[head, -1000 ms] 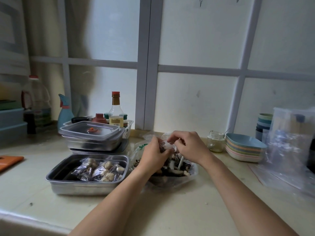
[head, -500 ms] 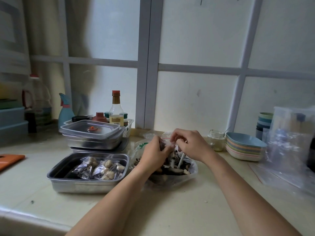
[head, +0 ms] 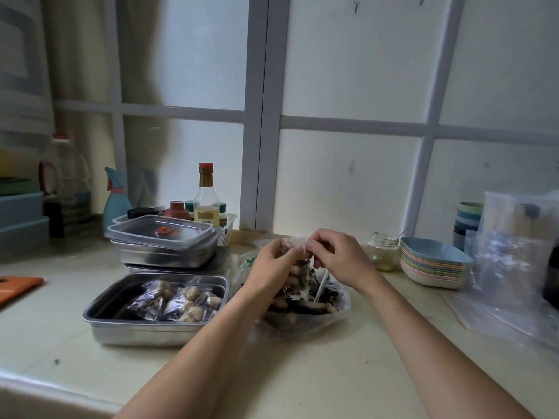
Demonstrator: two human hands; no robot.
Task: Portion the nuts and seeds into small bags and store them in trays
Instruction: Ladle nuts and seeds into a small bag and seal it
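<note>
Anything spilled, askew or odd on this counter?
Nothing serious. A dark speck lies on the counter off the open tray's front-left corner, and there is a pale crumb near the right forearm. Left hand and right hand pinch the small bag.

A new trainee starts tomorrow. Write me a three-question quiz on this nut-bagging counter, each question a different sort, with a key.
1. True or false: the open steel tray already holds filled bags.
2. What do the left hand and right hand pinch together? A. the small bag B. the spray bottle C. the sauce bottle
3. Fill in: the plate stack sits to the ____ of the glass jar.

Key: 1 true; 2 A; 3 right.
</note>
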